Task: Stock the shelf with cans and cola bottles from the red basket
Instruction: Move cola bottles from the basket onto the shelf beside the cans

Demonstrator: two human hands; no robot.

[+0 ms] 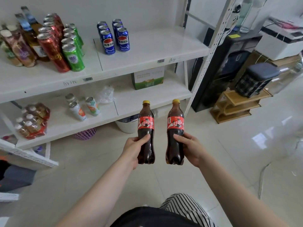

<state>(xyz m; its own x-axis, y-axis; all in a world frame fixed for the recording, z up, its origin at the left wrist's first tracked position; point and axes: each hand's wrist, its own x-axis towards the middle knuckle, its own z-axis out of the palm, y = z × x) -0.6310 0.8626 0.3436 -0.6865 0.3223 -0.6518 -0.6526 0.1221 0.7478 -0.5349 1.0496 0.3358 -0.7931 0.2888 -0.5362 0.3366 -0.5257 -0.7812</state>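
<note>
Each of my hands holds a cola bottle upright in front of the white shelf [147,61]. My left hand [133,149] grips the lower half of the left cola bottle [146,126]. My right hand [190,149] grips the right cola bottle [175,125]. Both have yellow caps and red labels. Blue cans [114,36] stand in two rows on the upper board, with bare board to their right. Red cans [52,43] and green cans [73,48] stand further left. The red basket is not in view.
Glass bottles [21,43] fill the upper board's far left. The lower board carries a shrink-wrapped bottle pack [32,120], slim cans [82,107] and a green carton [147,79]. A pink basket [85,133] and white bucket [127,126] sit under the shelf. Wooden steps [236,105] stand at right.
</note>
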